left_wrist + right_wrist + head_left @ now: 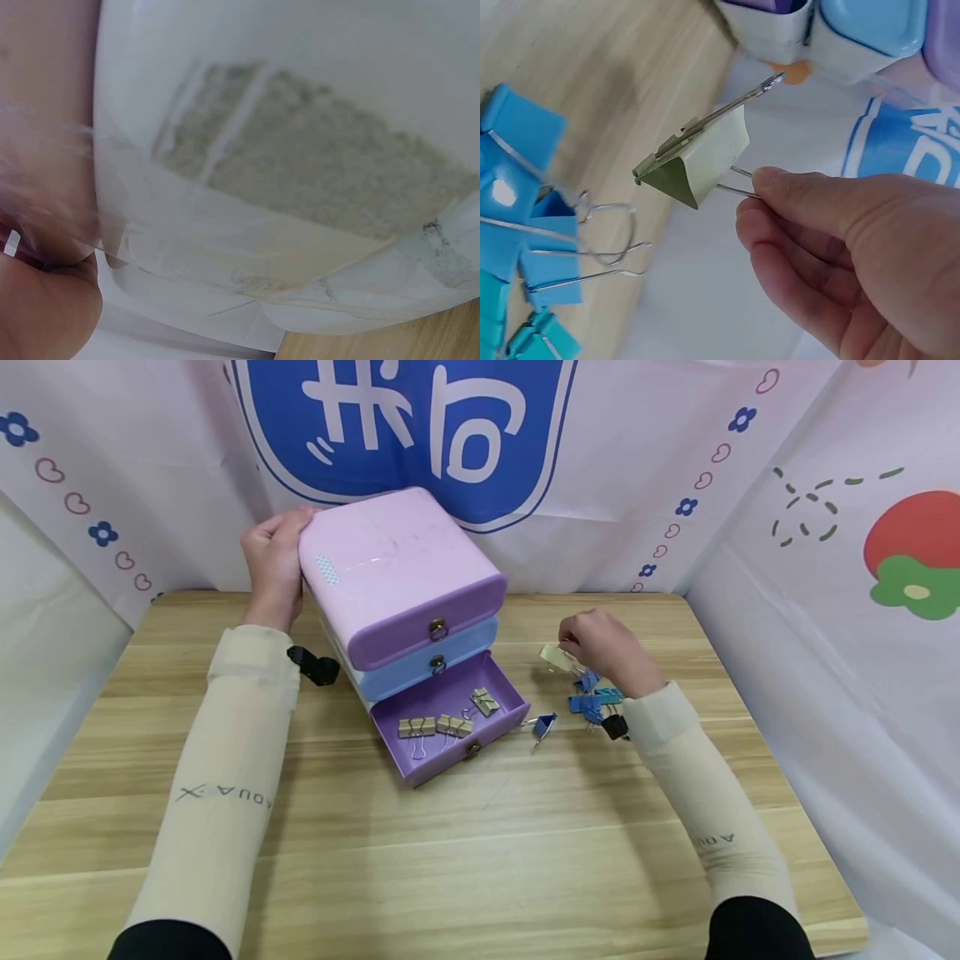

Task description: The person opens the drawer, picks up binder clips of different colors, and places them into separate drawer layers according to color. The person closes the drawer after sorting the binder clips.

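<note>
My right hand [606, 647] pinches a pale yellow-green binder clip [705, 161] by one wire handle between thumb and finger. Below it in the head view is a pile of blue binder clips [587, 703] and teal ones [544, 337]. A three-tier drawer box [405, 560] stands at centre left, pink on top. My left hand [274, 556] holds its back left edge, with some fingers hidden behind it. The bottom purple drawer [450, 681] is pulled out, and three khaki binder clips [454, 726] lie inside. Near its front right corner rests a single blue clip [545, 725].
The wooden tabletop [450, 877] stretches toward me. Behind it hangs a white cloth [615, 460] with a blue emblem, and another printed cloth [847, 635] closes off the right side. The blue middle drawer [465, 643] is closed.
</note>
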A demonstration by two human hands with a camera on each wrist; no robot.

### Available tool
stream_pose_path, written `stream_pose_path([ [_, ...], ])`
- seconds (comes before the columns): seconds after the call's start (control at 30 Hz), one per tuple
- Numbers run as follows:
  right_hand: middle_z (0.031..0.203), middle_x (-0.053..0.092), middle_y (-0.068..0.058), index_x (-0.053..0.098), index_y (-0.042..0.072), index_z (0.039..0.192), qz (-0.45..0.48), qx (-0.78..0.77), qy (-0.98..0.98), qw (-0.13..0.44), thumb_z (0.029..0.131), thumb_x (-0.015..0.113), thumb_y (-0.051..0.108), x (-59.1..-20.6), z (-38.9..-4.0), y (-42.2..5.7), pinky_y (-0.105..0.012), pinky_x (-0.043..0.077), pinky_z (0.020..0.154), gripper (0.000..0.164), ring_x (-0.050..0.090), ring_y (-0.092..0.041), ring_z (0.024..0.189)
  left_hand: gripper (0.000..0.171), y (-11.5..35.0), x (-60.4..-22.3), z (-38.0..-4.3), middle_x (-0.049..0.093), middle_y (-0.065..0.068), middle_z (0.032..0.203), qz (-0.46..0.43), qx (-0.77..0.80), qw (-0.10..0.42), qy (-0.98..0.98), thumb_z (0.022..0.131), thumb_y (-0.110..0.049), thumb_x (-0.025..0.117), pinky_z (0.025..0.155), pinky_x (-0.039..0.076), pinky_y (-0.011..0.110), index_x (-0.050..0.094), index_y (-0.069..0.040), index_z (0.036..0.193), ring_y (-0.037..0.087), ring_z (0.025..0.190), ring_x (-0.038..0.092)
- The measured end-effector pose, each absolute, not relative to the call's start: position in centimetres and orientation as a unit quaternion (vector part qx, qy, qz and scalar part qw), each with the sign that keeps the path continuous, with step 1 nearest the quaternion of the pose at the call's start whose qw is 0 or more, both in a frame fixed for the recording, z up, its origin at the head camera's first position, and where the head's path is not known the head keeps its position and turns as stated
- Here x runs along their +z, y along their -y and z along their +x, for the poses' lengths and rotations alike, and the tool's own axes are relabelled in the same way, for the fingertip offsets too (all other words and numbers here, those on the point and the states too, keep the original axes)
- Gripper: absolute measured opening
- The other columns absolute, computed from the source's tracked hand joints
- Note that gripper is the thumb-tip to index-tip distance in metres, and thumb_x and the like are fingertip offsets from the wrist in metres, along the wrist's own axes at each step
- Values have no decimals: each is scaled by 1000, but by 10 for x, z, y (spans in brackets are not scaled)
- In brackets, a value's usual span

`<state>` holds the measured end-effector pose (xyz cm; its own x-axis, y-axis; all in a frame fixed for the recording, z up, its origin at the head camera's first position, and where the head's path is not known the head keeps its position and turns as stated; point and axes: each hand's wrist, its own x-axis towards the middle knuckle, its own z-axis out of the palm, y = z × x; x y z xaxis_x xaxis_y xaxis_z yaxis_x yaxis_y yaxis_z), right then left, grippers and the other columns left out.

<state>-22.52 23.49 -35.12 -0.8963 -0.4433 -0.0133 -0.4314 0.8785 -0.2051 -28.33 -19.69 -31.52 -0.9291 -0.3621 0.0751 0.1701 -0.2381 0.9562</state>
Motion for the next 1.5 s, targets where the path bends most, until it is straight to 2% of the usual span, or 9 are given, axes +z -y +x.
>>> stream_pose_path([
  [0.43,97,77,-9,76,4,101,-287,-86,-954,-7,103,68,11,-321,-197,-205,-40,59,82,11,71,-21,84,16,197,-313,-283,79,-4,91,86,-786,168,588,95,-23,79,77,52,22,85,-9,98,11,89,66],
  [0.6,91,72,-6,75,7,97,-305,-82,-949,-13,104,68,11,-314,-188,-192,-37,58,79,10,66,-19,80,16,197,-313,-284,79,-4,91,87,-786,169,588,94,-24,79,78,51,23,85,-9,98,10,91,66],
  [1.0,90,71,-5,74,8,95,-342,-64,-937,-24,106,64,12,-318,-178,-164,-34,57,76,15,65,-18,77,18,195,-311,-283,78,-4,90,79,-781,168,597,95,-26,79,81,50,23,85,-9,98,10,91,64],
  [1.27,89,71,-3,76,8,99,-376,-40,-925,-28,105,67,15,-326,-173,-139,-29,56,70,13,63,-14,72,18,196,-313,-282,78,-4,88,80,-782,170,594,95,-25,79,76,51,23,85,-8,94,10,87,64],
  [1.37,93,73,-3,76,8,101,-391,-30,-920,-29,105,65,16,-330,-171,-129,-27,56,68,14,63,-13,70,19,196,-313,-282,77,-4,88,79,-782,169,595,95,-26,79,76,51,23,85,-8,94,10,87,64],
  [1.5,112,72,-5,77,9,103,-421,8,-904,-68,106,63,14,-337,-169,-118,-24,57,70,15,70,-14,82,19,196,-314,-282,78,-4,87,78,-781,168,596,95,-26,79,76,51,23,85,-8,94,10,87,64],
])
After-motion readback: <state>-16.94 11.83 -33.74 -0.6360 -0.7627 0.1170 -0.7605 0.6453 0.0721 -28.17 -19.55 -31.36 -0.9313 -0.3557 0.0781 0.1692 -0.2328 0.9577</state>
